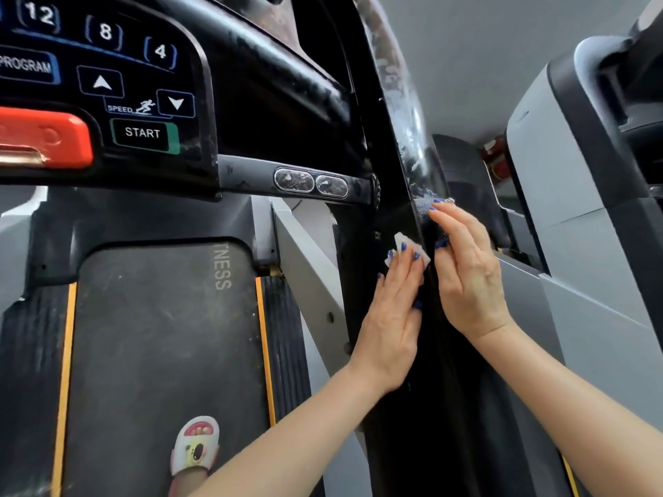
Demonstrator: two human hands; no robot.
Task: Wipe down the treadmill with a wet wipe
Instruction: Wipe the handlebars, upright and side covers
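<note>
Glossy black handrail (412,130), smeared, perhaps plastic; soft white wet wipe (407,247); matt rubbery belt (161,335).

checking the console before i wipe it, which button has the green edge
The START button, below the speed arrows; its right edge is green, while the PROGRAM button and arrow buttons are outlined in blue.

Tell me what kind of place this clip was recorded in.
Probably a gym or fitness room. A treadmill console with START and SPEED buttons sits over a running belt, and a second grey machine stands alongside, which suggests shared equipment rather than a home.
</note>
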